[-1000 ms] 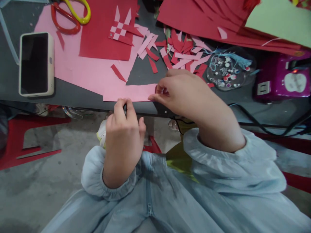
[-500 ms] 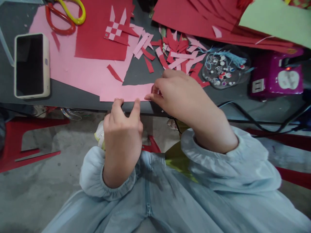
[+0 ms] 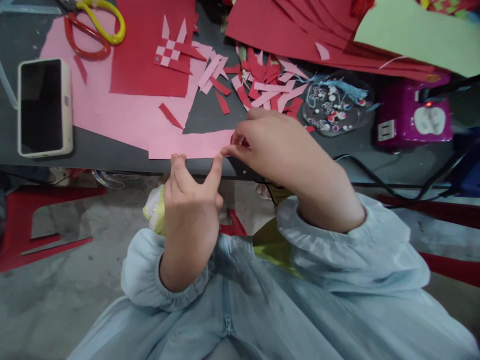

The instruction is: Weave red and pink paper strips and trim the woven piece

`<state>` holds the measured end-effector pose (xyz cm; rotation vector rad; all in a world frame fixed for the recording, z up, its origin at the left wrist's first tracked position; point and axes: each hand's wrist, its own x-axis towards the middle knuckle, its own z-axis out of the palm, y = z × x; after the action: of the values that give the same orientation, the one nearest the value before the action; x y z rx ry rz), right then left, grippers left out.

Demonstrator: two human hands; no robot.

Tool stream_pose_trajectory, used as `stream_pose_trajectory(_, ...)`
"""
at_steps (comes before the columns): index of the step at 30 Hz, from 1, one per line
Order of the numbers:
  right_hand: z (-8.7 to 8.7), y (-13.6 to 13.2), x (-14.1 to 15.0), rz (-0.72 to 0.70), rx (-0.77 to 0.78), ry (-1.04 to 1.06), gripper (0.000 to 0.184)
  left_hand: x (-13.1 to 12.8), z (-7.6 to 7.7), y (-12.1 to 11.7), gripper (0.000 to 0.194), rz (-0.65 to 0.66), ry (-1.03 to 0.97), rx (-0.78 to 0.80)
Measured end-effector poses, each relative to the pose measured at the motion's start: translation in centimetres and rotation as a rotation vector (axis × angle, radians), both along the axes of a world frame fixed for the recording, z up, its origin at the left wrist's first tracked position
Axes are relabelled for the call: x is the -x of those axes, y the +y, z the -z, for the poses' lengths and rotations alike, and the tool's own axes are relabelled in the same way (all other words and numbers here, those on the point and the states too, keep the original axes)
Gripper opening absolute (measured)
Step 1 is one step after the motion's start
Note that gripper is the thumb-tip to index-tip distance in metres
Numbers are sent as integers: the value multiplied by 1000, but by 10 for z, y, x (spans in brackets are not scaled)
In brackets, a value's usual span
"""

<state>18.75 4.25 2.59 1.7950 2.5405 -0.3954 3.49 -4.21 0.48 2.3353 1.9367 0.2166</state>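
Note:
A pink paper strip (image 3: 183, 146) lies along the front edge of the dark table. My right hand (image 3: 281, 145) pinches its right end between thumb and fingers, and the back of that hand hides the strip's far tip. Spread along the strip's lower edge, the fingertips of my left hand (image 3: 193, 205) rest apart, thumb on the right. Behind the strip is a larger pink sheet (image 3: 112, 117), partly under a red sheet (image 3: 150, 80). On the red sheet sits a small woven red-and-pink paper fish (image 3: 167, 52). Red and pink paper scraps (image 3: 275, 87) are heaped beyond my right hand.
Scissors (image 3: 120, 32) with red and yellow handles lie at the upper left, above a phone (image 3: 41, 107). To the right are a clear dish of beads (image 3: 333, 112), a purple power socket box (image 3: 407, 127) and a black cable (image 3: 375, 182). A red stool (image 3: 18, 210) stands below left.
The whole view has shifted slightly, so table things appear a little further left. My left thumb has moved right along the strip, closer to my right hand's fingertips. The right hand keeps its pinch.

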Motion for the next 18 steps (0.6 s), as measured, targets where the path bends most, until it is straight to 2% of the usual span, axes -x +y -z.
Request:
stream_pose_trajectory(4, 3, 5, -19, -51, 27, 17, 30, -1, 1, 1, 57, -2, -23, -25)
stream_pose_trajectory(7, 3, 7, -27, -29, 31, 12, 30, -1, -1, 2, 57, -3, -9, -12)
stream_pose_trajectory(13, 1, 6, -27, -10, 46, 10, 30, -7, -7, 4, 53, -27, 21, -8)
stream_pose_trajectory(18, -5, 5, -23, -23, 58, -45, 26, -12, -6, 8, 47, 66, -22, -28)
